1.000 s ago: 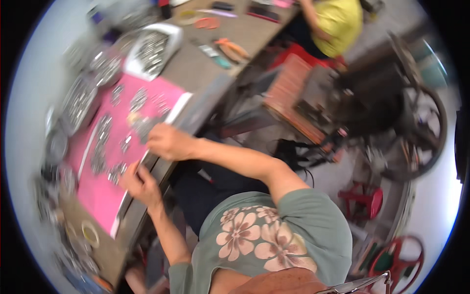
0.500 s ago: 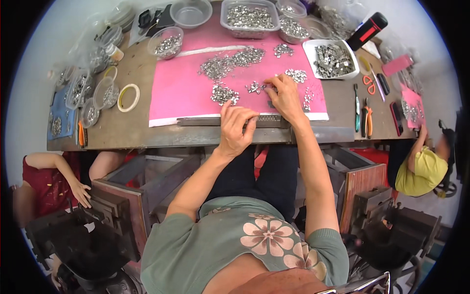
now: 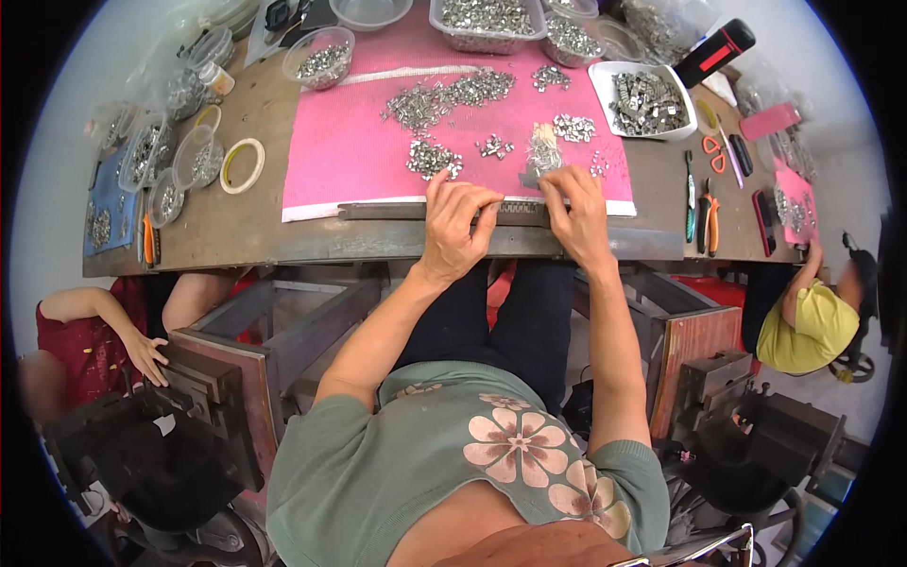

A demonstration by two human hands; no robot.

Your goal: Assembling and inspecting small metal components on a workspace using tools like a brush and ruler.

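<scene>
A long dark metal bar (image 3: 383,212) lies along the table's front edge, with a row of small metal pieces (image 3: 521,207) set in its right part. My left hand (image 3: 455,227) is closed over the middle of it, fingers bent and thumb on the near side. At the right end of the row, my right hand (image 3: 578,215) has thumb and fingertips drawn together; whatever is between them is too small to make out. Just beyond those fingertips lies a bundle of thin silvery strips (image 3: 544,151) with a pale end. Small piles of shiny pieces (image 3: 493,146) lie on the pink mat (image 3: 350,142).
Tubs of metal pieces (image 3: 487,40) and a white tray (image 3: 693,128) stand farther back. Pliers (image 3: 709,219), red-handled scissors (image 3: 713,156) and a black flask (image 3: 715,54) lie at right, tape rolls (image 3: 243,166) at left. Other people sit at both sides.
My right hand has come back from the small pile toward the bar's right end, uncovering the bundle of strips. My left hand stays on the bar. The view has shifted slightly.
</scene>
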